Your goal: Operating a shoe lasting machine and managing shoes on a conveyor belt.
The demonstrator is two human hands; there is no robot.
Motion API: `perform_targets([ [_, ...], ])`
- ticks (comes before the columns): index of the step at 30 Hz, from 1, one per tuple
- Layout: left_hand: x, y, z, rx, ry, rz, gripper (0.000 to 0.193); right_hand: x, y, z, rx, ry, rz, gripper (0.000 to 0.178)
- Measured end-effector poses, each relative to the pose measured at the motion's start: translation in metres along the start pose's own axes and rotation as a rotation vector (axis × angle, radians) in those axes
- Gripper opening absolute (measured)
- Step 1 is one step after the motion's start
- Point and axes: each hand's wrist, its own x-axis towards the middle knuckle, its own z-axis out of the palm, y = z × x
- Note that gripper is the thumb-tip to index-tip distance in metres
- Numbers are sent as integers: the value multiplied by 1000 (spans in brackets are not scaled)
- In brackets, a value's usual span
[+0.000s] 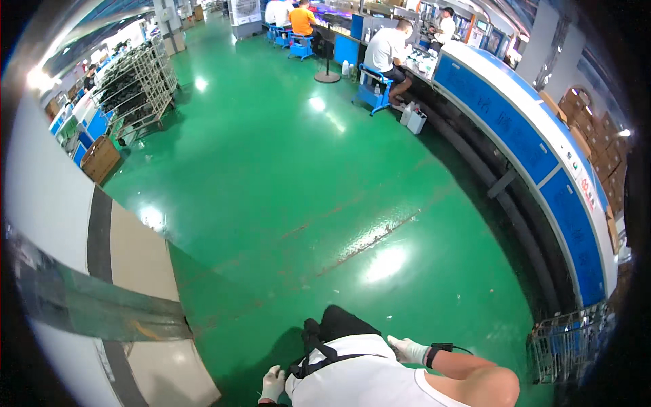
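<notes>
My left hand (272,384), in a white glove, hangs beside my left hip next to the black strap (313,361) across my white shirt (363,376). Its fingers are loosely bent and apart, and nothing shows in them. On the other side, my right hand (408,350), also gloved in white, is close to my waist with its fingers stretched out and no object in it. A black band (434,354) with a small dark device goes round my right wrist. Below both hands lies the shiny green floor (285,183).
Blue-panelled machine housing (505,122) curves along the right, with a wire cart (569,346) at its near end. A pale wall (139,251) borders the left. Farther off stand a loaded rack trolley (139,88), a cardboard box (100,159), a seated person (386,51) and white jugs (413,119).
</notes>
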Motion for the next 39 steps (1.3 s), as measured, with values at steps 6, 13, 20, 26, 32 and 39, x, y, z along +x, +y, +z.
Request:
perform_targets([
  [6, 36, 129, -126, -166, -461, 48, 37, -106, -155, 160, 258, -151, 38, 47],
  [13, 168, 270, -206, -52, -423, 60, 43, -42, -303, 217, 297, -232, -23, 47],
  [20, 330, 315, -250, 3, -322, 89, 46, 13, -422, 254, 320, -183, -67, 47],
  [26, 444, 334, -292, 17, -339, 96, 49, 31, -482, 308, 379, -134, -55, 48],
  [32, 565, 347, -338, 52, -416, 166, 52, 64, -538, 381, 475, -89, -78, 48],
  [39, 701, 364, -412, 122, -515, 283, 55, 96, -610, 479, 579, -42, -134, 48],
])
